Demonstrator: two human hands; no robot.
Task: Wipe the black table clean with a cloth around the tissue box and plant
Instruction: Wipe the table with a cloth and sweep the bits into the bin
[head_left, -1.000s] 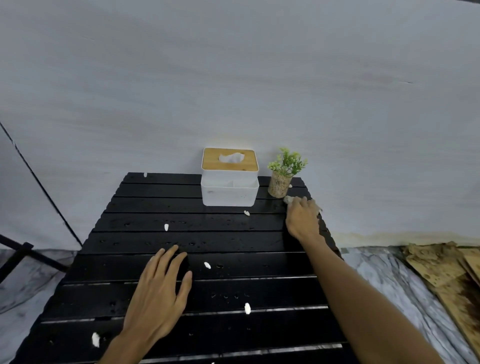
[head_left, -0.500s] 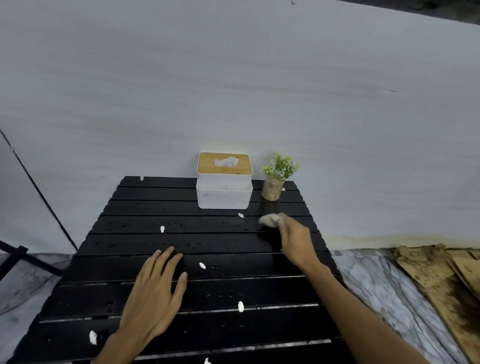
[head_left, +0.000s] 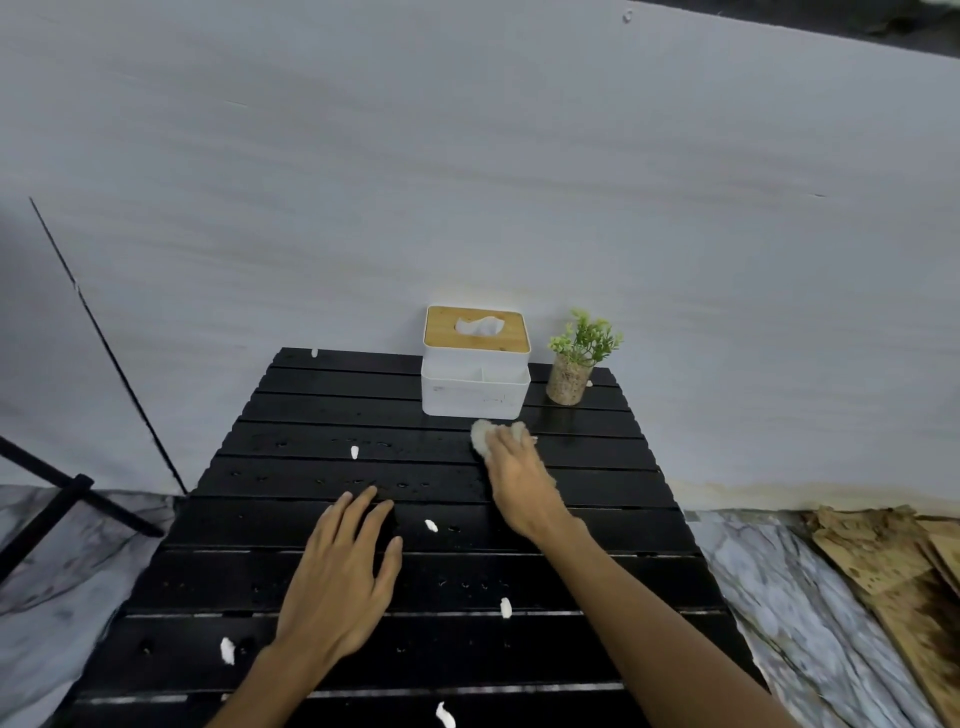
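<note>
At frame centre, the right hand (head_left: 519, 483) is pressing a bunched pale cloth (head_left: 485, 435) onto the black table (head_left: 311, 467), just below the tissue box (head_left: 475, 364); the plant (head_left: 576, 364) is standing right of it. The left hand (head_left: 337, 582) is lying flat, fingers spread.

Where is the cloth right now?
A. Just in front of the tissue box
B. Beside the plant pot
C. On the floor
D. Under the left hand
A: the right hand presses the cloth on the table just in front of the tissue box.
</note>
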